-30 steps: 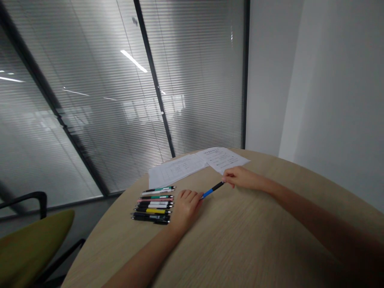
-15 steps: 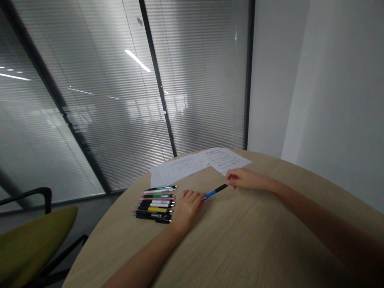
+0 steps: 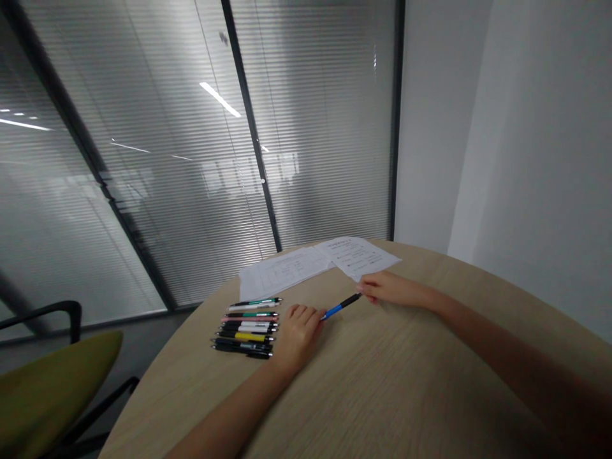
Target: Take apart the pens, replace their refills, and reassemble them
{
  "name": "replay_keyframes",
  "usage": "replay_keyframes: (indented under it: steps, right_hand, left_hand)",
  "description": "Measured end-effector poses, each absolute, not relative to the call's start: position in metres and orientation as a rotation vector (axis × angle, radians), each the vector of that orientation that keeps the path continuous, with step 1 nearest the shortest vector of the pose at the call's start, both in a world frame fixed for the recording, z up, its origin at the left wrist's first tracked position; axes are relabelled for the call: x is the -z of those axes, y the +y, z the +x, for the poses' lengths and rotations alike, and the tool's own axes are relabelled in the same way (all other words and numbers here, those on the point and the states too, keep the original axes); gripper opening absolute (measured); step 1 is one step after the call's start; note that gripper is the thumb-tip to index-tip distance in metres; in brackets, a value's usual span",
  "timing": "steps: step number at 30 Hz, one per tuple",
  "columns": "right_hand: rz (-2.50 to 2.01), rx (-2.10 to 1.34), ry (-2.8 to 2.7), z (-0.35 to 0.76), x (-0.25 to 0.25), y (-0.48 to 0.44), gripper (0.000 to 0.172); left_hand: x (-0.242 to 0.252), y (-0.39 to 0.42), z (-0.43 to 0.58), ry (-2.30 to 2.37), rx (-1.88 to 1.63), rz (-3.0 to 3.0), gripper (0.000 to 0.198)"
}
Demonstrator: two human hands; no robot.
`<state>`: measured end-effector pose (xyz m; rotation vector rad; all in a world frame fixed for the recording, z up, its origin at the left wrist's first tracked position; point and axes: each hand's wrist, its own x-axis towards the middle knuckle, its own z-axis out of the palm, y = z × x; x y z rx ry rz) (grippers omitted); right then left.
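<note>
The right hand (image 3: 389,288) pinches the black end of a blue-and-black pen (image 3: 340,306) between its fingertips. The pen's blue end lies just beside the loosely curled, empty fingers (image 3: 306,312) of the left hand (image 3: 297,338), which rests on the round wood-grain worktop (image 3: 382,382). A row of parallel pens (image 3: 245,328) lies just left of the left hand; printed paper sheets (image 3: 356,256) lie just beyond the right hand.

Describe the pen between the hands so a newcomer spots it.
On the round wooden table, find the row of pens. Just right of it, past the left hand, one pen lies at a slant, its black end at the right hand. Its blue-and-black barrel sets it apart.
</note>
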<state>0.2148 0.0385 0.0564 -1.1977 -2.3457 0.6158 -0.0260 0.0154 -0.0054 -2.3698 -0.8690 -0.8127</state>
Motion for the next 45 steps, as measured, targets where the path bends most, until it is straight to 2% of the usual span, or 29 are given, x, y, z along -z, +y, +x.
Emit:
replay_keyframes:
  steps: [5,12,21,24,26,32,40,45]
  right_hand:
    - [-1.206,-0.589,-2.385,0.215,-0.057,0.038,0.018]
    - [-1.203,-0.630,-2.444,0.215,-0.059,0.035,0.028]
    - [-1.053,-1.502,-2.213,0.202,-0.053,0.025,0.032]
    - [-0.881,-1.765,-2.237,0.188,-0.046,0.016,0.041]
    - [-0.760,-1.895,-2.276,0.180,-0.042,0.011,0.041]
    - [-0.858,-1.650,-2.284,0.172,-0.045,0.005,0.013]
    - [-0.934,-1.558,-1.828,0.194,-0.054,0.020,0.022]
    - [-0.849,-1.579,-1.475,0.218,-0.060,0.034,0.020]
  left_hand:
    - [0.007,0.017,-0.026,-0.858,0.836,-2.370,0.018]
    - [0.005,0.015,-0.027,-0.813,0.850,-2.341,0.021]
    - [-0.002,-0.008,-0.017,-0.556,0.713,-2.422,0.020]
    - [-0.001,-0.015,-0.012,-0.557,0.779,-2.393,0.022]
    - [0.000,-0.016,-0.010,-0.572,0.837,-2.372,0.023]
    - [0.003,-0.010,-0.008,-0.638,1.032,-2.312,0.019]
    - [0.015,-0.013,0.000,-1.146,1.161,-2.361,0.054]
    - [0.017,-0.017,0.004,-1.329,0.819,-2.677,0.057]
